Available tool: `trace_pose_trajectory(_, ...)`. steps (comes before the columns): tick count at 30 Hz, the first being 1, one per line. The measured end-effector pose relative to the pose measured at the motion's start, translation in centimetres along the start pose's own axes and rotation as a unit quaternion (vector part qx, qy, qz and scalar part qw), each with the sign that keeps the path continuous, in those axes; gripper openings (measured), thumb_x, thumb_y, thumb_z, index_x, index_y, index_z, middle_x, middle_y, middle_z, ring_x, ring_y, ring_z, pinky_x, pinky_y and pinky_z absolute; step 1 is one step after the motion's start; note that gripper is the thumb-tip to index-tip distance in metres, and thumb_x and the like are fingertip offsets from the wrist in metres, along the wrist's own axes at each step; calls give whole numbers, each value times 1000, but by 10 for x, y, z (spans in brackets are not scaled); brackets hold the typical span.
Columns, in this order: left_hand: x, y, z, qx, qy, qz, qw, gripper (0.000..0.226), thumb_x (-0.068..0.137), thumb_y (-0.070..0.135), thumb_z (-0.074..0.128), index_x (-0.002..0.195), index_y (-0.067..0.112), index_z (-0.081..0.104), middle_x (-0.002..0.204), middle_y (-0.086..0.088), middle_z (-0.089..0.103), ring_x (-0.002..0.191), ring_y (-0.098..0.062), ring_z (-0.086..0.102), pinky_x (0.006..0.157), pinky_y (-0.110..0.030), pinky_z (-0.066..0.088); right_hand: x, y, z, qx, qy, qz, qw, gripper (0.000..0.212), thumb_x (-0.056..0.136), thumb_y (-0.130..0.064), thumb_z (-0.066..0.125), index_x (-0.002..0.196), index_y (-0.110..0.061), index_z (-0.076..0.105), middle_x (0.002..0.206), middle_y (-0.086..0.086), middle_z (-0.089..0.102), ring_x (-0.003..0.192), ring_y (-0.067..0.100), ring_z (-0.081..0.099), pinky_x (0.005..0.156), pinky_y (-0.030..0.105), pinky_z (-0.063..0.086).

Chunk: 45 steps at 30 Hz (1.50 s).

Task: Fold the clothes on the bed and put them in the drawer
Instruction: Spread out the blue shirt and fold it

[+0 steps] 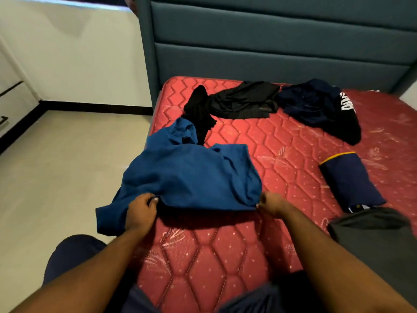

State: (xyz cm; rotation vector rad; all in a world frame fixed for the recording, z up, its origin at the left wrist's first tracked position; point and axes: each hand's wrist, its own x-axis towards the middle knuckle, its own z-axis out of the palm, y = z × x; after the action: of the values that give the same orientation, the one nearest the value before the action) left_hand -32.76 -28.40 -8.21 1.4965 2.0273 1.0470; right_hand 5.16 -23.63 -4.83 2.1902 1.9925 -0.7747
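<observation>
A blue garment (191,175) lies crumpled on the near left part of the red mattress (282,141), one end hanging over the bed's left edge. My left hand (141,213) pinches its near hem on the left. My right hand (270,203) pinches the same hem at its right corner, lifting it slightly off the mattress. Farther back lie a black garment (243,100) and a dark navy garment with white lettering (320,109), both unfolded. A folded navy piece with a yellow trim (352,181) rests at the right.
A dark grey folded cloth (379,240) sits at the near right edge of the bed. A teal padded headboard (270,41) stands behind the mattress. Pale floor (67,166) lies to the left, with white drawer fronts (11,102) at the far left wall.
</observation>
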Motion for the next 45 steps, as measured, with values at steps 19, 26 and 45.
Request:
trace_pose_trajectory(19, -33, -36, 6, 24, -37, -18, 999, 29, 95, 6, 54, 121, 7, 66, 127, -9, 63, 118, -28, 57, 104, -29, 37, -10, 2, -23, 535, 317, 57, 781, 26, 88, -8, 63, 66, -19, 56, 43, -11, 54, 44, 9, 44, 47, 20, 37)
trace_pose_trajectory(26, -22, -27, 1, 4, 1, -49, 999, 30, 94, 5, 52, 120, 8, 65, 124, -11, 64, 114, -31, 57, 101, -35, 40, -24, 2, -14, 622, 229, 158, 732, 20, 95, -1, 47, 84, -18, 42, 69, 20, 50, 26, 10, 47, 29, 16, 36)
trace_pose_trajectory(45, -41, -43, -6, 76, -47, -6, 996, 33, 90, 2, 54, 118, 12, 68, 123, -9, 65, 111, -28, 60, 100, -33, 43, -43, 21, 62, 407, 22, 191, 893, 29, 89, 6, 59, 103, -16, 47, 60, 12, 46, 25, 8, 36, 29, 14, 33)
